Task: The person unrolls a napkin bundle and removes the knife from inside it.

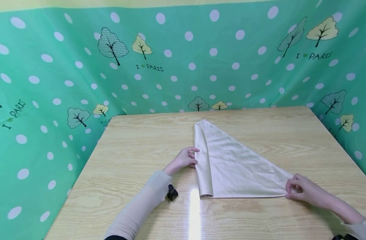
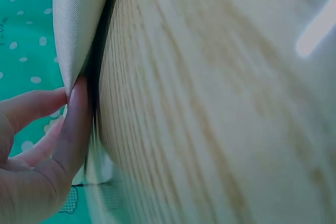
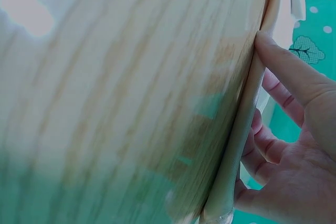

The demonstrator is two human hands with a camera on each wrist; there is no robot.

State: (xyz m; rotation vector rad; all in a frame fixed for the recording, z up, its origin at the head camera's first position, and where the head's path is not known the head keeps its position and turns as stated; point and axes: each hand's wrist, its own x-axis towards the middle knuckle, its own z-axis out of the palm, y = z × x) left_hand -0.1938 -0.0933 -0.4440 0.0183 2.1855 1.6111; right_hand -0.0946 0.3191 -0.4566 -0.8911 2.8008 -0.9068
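A cream cloth (image 1: pixel 239 166) lies in a triangular shape on the table, its left side turned over into a loose, flattened roll (image 1: pixel 203 166). At the outer edge of that roll, my left hand (image 1: pixel 185 158) pinches the fabric between thumb and finger. The left wrist view shows the thumb low by the tabletop, pressed to the cloth's edge (image 2: pixel 81 30). My right hand (image 1: pixel 307 190) pinches the cloth's right corner. In the right wrist view its thumb lies over the near hem (image 3: pixel 244 114) while the other fingers curl behind, partly hidden by the fabric.
The wooden table (image 1: pixel 135 140) has a glossy top with a bright light reflection in front of the roll. A green dotted curtain (image 1: pixel 171 50) with tree prints hangs behind it and along both sides. A small black device (image 1: pixel 172 192) sits at the left wrist.
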